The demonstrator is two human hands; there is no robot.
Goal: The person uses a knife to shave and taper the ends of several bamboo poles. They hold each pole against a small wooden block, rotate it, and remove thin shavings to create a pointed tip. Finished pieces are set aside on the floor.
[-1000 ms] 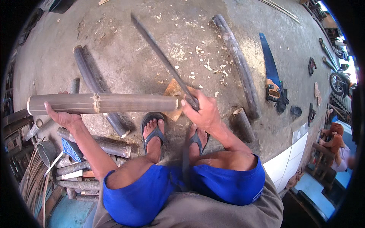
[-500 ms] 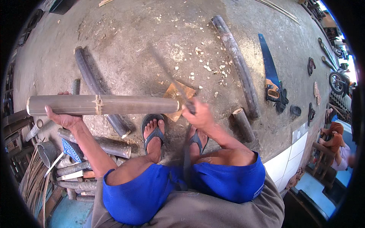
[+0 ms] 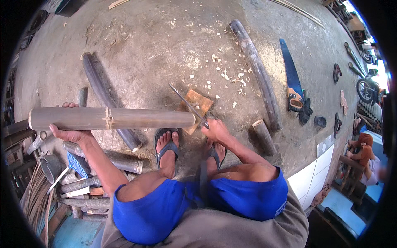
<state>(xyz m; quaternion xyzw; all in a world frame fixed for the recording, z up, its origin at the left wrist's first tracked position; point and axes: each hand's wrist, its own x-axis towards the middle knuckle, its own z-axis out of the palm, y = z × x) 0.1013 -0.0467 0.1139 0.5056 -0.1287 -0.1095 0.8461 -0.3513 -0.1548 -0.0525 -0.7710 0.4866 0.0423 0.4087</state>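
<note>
Concrete flr (image 3: 153,70): stained. Bamboo length (image 3: 149,119): held crosswise above flr. Saw (image 3: 290,70): on flr, well to R. Knife (image 3: 186,102) (handle mostly hidden in fist): blade angled up-L past bamboo's R end; contact can't be confirmed. L hand (image 3: 77,135): clamped round bamboo near its L end, thumb on near side, fingertips showing at far side; bulk of length extends R of hand. Brown board (image 3: 202,103): on flr, blade crossing above. R hand (image 3: 216,131): clasped on knife handle, just beside bamboo's R end. Pale chips (image 3: 225,77): scattered on flr

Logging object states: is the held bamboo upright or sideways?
Sideways: the bamboo section spans left to right, left hand beneath it.
</note>
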